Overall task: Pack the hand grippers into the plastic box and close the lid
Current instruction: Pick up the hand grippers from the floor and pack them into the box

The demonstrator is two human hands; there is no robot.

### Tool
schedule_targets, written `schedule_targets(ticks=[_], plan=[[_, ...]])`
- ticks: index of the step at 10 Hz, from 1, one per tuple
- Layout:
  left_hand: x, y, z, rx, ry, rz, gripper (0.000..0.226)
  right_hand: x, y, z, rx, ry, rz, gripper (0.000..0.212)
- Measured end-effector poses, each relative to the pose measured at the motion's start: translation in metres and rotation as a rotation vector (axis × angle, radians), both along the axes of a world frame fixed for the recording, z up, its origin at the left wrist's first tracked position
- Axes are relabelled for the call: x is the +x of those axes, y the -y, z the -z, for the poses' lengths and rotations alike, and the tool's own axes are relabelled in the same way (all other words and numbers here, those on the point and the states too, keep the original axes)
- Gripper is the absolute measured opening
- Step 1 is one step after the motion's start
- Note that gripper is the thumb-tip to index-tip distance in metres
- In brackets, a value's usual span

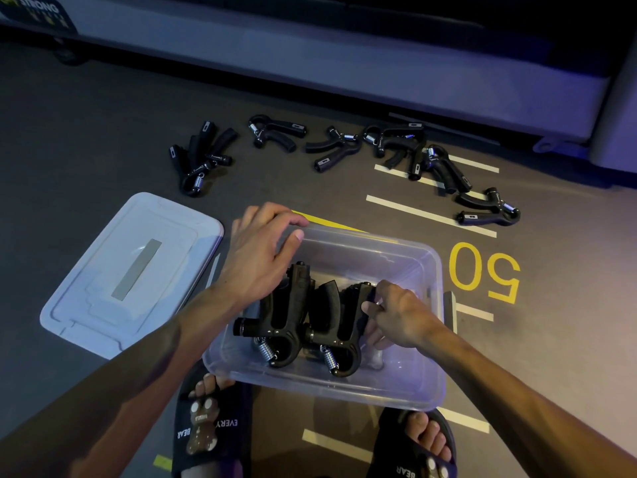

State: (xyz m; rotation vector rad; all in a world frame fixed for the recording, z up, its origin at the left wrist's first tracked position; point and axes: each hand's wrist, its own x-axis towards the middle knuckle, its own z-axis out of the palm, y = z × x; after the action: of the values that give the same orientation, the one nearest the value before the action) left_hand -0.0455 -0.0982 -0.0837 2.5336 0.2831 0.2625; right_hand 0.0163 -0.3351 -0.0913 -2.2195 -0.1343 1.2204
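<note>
From the head view, a clear plastic box [406, 391] is seen on the floor [103, 132] just ahead of two sandalled feet [206, 426]. Two hand grippers [286, 326] lie side by side in its left half; the right half is left open. The left hand [258, 257] is laid over the far left rim, fingers relaxed, nothing held. The right hand [400, 315] is curled on the right-hand gripper's handle, apparently pinching it. The lid [131, 270] lies flat to the left, apart from the box. More loose grippers [344, 150] are scattered beyond, well clear of the far rim
</note>
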Motion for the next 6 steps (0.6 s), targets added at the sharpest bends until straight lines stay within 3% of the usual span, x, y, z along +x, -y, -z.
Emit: schedule_targets(ticks=[2, 3, 4, 6], plan=[[0.0, 0.0, 0.001, 0.002, 0.002, 0.004, 0.029, 0.003, 0.004, 0.009, -0.061, 0.07, -0.087, 0.014], [0.0, 0.0, 0.001, 0.008, 0.006, 0.0, 0.028, 0.004, 0.005, 0.015, -0.128, 0.141, -0.126, 0.026], [0.0, 0.0, 0.001, 0.011, 0.009, 0.004, 0.028, 0.005, 0.005, 0.017, -0.149, 0.098, -0.105, 0.053], [0.0, 0.0, 0.001, 0.015, 0.005, 0.0, 0.028, -0.015, -0.008, 0.021, 0.046, -0.243, 0.274, 0.048]])
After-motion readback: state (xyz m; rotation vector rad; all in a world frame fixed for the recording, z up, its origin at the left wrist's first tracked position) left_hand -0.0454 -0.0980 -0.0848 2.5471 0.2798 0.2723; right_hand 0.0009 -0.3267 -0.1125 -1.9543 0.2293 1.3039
